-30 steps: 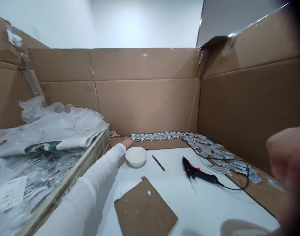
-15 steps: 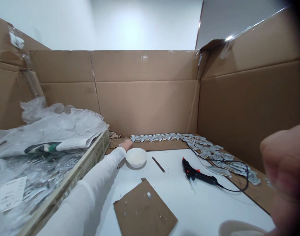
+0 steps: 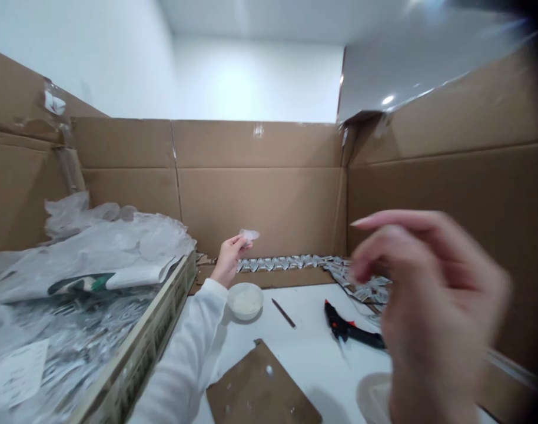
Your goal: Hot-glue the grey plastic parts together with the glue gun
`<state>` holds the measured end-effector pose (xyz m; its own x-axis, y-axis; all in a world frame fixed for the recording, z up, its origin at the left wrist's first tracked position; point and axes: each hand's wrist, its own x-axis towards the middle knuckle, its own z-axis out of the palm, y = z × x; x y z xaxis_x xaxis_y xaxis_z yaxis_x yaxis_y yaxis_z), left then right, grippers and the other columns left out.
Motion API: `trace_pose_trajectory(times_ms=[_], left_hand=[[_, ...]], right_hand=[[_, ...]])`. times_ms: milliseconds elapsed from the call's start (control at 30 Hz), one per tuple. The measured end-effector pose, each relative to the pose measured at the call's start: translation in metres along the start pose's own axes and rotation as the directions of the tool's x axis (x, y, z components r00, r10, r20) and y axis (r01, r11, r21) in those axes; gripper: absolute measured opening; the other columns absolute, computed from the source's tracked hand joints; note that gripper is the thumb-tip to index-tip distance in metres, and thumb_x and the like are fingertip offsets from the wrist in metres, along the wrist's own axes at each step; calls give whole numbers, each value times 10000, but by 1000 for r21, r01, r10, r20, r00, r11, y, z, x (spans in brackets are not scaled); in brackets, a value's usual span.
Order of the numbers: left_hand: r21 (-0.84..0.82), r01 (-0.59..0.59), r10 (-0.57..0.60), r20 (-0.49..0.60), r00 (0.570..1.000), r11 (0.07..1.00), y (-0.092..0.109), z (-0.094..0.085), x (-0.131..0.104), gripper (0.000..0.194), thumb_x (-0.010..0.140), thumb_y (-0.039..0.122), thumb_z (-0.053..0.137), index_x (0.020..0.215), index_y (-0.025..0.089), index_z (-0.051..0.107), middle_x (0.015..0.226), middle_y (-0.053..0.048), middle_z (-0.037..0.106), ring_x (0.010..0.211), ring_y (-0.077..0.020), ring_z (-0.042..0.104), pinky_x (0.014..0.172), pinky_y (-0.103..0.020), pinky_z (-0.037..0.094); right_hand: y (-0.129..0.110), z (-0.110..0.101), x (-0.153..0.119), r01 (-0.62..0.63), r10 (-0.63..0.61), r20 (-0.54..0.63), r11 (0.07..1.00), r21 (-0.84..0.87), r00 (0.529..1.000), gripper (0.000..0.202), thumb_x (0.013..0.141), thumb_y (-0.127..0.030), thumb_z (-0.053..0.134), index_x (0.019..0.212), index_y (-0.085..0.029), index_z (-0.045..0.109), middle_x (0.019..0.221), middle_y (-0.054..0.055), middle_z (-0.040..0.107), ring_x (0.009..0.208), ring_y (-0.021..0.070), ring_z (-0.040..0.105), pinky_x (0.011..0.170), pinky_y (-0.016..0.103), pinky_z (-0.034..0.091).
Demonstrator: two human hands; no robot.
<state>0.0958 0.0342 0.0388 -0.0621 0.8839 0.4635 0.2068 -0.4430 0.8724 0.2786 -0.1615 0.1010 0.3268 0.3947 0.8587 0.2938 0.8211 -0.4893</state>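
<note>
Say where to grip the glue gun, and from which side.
Its black handle, probably from the right: the gun lies with its red-tipped nozzle pointing left and away, the handle stretching right, its end hidden behind the right hand.

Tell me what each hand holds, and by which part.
The left hand pinches a small translucent piece by its lower left edge; the right hand, blurred, shows no held item.

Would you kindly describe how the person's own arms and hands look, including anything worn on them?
A long, plain white fabric sleeve, softly creased, reaches the wrist of the left hand, which wears no glove. The right hand is also ungloved, large and blurred near the camera, and no sleeve shows on that side.
</note>
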Motion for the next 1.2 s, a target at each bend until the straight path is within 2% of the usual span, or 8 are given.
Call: trace_pose_trajectory(times_ms=[100, 200, 300, 500, 600, 833, 933, 1200], left_hand=[[-555, 16, 62, 121, 991, 831, 66, 6, -37, 282, 731, 302, 661, 923, 95, 655, 913, -97, 667, 767, -127, 602, 758, -232, 482], [-635, 45, 112, 205, 972, 772, 112, 3, -75, 269, 692, 299, 718, 883, 119, 658, 813, -43, 646, 677, -97, 567, 645, -190, 466], [-634, 38, 132, 219, 967, 773, 133, -1, -97, 231, 744, 318, 674, 878, 135, 627, 693, 3, 582, 579, -73, 489, 541, -172, 409], [-469, -115, 236, 208, 949, 876, 144, 0, -115, 180, 876, 335, 488, 880, 169, 558, 624, 29, 460, 560, -83, 409, 531, -188, 353], [-288, -259, 290, 69, 954, 922, 144, 6, -123, 137, 896, 268, 412, 876, 195, 527, 729, 2, 498, 658, -113, 466, 613, -220, 385], [-186, -318, 313, -59, 948, 930, 138, 13, -128, 316, 863, 126, 342, 1142, 251, 421, 1091, -50, 528, 883, -151, 531, 737, -266, 419], [-136, -365, 361, -56, 931, 921, 138, 9, -126, 272, 844, 99, 357, 1068, 234, 434, 1009, -40, 544, 829, -145, 533, 706, -253, 411], [-20, -540, 539, 73, 839, 842, 141, 0, -120, 239, 938, 207, 328, 1070, 235, 526, 988, -30, 606, 842, -152, 568, 739, -252, 422]], right_hand=[[-5, 19, 7, -91, 96, 184, 995, -38, 978, 166, 887, -314, 517, 1012, -227, 583, 629, -26, 520, 575, 92, 482, 529, 210, 379], [-3, 25, 10, -126, 142, 314, 990, -71, 939, 282, 903, -341, 479, 1159, -231, 526, 697, -26, 523, 621, 90, 494, 563, 202, 395], [-3, 28, 6, -153, 170, 348, 985, -78, 922, 285, 925, -376, 433, 1152, -227, 520, 730, -21, 528, 640, 91, 496, 573, 199, 398], [-5, 37, -2, -217, 188, 349, 975, 45, 918, 213, 932, -383, 430, 994, -201, 523, 820, 10, 591, 705, 104, 549, 645, 211, 437], [-6, 37, -1, -214, 178, 347, 974, 70, 921, 206, 928, -380, 447, 915, -195, 537, 839, 22, 588, 742, 106, 548, 659, 203, 436], [-8, 31, 1, -272, 212, 454, 960, 69, 865, 226, 909, -396, 483, 921, -187, 566, 760, 9, 513, 677, 103, 473, 598, 207, 384], [-7, 29, 2, -335, 245, 520, 938, 85, 818, 241, 902, -413, 495, 922, -184, 565, 708, -15, 469, 599, 80, 376, 531, 202, 316], [-3, 24, 9, -415, 249, 549, 887, 201, 798, 246, 896, -410, 511, 906, -168, 559, 567, -50, 381, 520, 66, 310, 473, 196, 260]])
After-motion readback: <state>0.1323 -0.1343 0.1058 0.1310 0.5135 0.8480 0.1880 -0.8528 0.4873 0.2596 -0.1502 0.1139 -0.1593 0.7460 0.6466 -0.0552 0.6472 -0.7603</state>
